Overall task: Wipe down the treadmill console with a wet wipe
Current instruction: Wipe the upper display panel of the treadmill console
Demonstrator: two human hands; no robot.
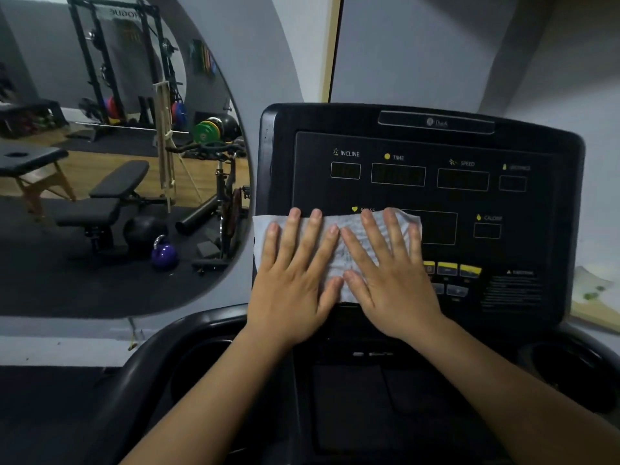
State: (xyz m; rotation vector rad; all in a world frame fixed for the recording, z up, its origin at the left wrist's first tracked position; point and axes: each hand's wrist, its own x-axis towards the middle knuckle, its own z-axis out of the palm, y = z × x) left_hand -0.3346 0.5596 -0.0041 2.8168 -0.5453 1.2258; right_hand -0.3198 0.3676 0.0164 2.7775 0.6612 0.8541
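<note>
Pressing the wet wipe flat against the lower left of the console with left hand and right hand side by side, thumbs almost touching. No closed grip on either side: fingers straight and spread, palms down on the wipe. Laid with long axis left to right, overhanging the console's left edge. Uncovered panel up and to the right, nearer the right hand; probably calls for sliding rightward along that axis
</note>
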